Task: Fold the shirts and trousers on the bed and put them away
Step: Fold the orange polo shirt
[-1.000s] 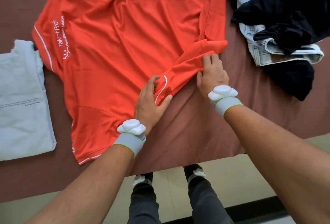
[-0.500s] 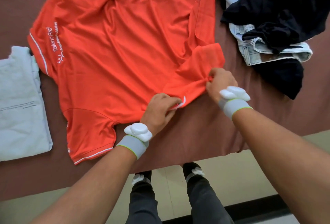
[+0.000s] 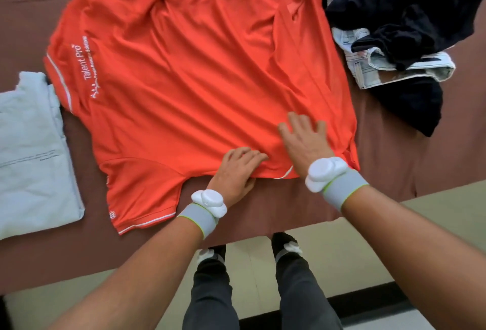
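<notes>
Orange shirt (image 3: 189, 87): our right hand (image 3: 306, 140) presses flat, smoothing; our left hand (image 3: 236, 169), fingers curled, pins the folded sleeve.

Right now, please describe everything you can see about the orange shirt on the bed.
The orange shirt is a short-sleeved top of smooth, slightly wrinkled knit fabric with white piping on the sleeve hems and white "Talent Pro" lettering. It lies spread flat on the brown bed cover. The left hand touches its near edge with curled fingers; the right hand presses flat on it. One edge overlaps the clothes pile.
</notes>
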`<state>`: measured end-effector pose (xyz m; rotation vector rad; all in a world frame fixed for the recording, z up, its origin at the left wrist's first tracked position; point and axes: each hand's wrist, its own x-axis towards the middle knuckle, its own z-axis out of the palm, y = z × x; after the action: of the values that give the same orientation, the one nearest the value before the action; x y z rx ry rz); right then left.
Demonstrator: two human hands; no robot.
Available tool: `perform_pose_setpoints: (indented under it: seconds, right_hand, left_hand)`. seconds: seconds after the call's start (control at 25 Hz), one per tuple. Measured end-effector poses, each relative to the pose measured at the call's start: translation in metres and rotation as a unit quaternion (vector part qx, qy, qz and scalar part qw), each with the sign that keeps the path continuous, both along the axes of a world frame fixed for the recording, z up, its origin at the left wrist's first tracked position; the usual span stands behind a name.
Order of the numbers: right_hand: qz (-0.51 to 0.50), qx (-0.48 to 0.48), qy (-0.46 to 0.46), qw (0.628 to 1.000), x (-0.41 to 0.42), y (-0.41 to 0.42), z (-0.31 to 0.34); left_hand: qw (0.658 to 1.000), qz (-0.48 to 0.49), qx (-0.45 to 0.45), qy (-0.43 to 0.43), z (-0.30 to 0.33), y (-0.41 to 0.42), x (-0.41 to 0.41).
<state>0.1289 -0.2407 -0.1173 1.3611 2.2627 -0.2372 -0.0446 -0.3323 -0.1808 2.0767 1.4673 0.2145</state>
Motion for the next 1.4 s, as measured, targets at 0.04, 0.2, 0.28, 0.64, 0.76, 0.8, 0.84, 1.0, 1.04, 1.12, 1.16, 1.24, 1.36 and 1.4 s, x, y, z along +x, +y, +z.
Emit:
perform_pose_setpoints:
  seconds: [0.04, 0.2, 0.28, 0.64, 0.76, 0.8, 0.84, 1.0, 1.04, 1.12, 1.16, 1.24, 1.36, 1.4]
  right_hand:
    - [0.044, -0.040, 0.028, 0.998, -0.022, -0.008, 0.000]
    - [0.067, -0.125, 0.013, 0.990, -0.069, -0.043, -0.018]
    - [0.055, -0.130, -0.004, 0.990, -0.071, -0.056, -0.031]
    - [0.064, 0.018, 0.028, 0.997, -0.058, -0.083, -0.058]
    - [0.135, -0.016, 0.087, 0.987, -0.098, -0.099, -0.043]
    - [0.145, -0.043, 0.097, 0.984, -0.117, -0.106, -0.037]
    - [0.134, -0.078, 0.106, 0.982, -0.138, -0.110, -0.031]
    - [0.110, -0.109, 0.219, 0.963, -0.227, -0.118, -0.015]
    - [0.103, -0.114, 0.244, 0.957, -0.251, -0.119, -0.011]
    - [0.065, -0.150, 0.254, 0.953, -0.297, -0.120, -0.011]
    - [0.037, -0.153, 0.243, 0.957, -0.318, -0.120, -0.015]
    - [-0.019, -0.125, 0.219, 0.968, -0.348, -0.114, -0.025]
    - [-0.041, -0.066, 0.175, 0.982, -0.376, -0.100, -0.045]
    - [-0.025, -0.062, 0.171, 0.983, -0.379, -0.097, -0.049]
  left_hand:
    - [0.999, 0.030, 0.010, 0.030, 0.001, -0.007, -0.013]
    - [0.978, 0.162, -0.009, 0.133, 0.007, -0.057, -0.092]
    - [0.963, 0.204, -0.023, 0.176, 0.004, -0.083, -0.132]
    - [0.981, 0.149, 0.001, 0.123, -0.001, -0.113, -0.181]
    - [0.987, 0.042, -0.149, 0.053, 0.020, -0.116, -0.182]
    - [0.979, 0.023, -0.202, 0.034, 0.025, -0.121, -0.182]
    - [0.976, 0.030, -0.215, 0.003, 0.031, -0.124, -0.183]
    - [0.920, 0.378, 0.002, -0.106, 0.024, -0.094, -0.227]
    - [0.873, 0.473, 0.023, -0.113, 0.020, -0.075, -0.248]
    - [0.767, 0.618, -0.065, -0.160, 0.013, -0.027, -0.291]
    - [0.724, 0.654, -0.123, -0.181, 0.010, -0.005, -0.309]
    - [0.692, 0.670, -0.169, -0.210, 0.004, 0.027, -0.331]
    - [0.712, 0.643, -0.157, -0.235, -0.015, 0.058, -0.356]
    - [0.729, 0.626, -0.152, -0.230, -0.015, 0.065, -0.359]
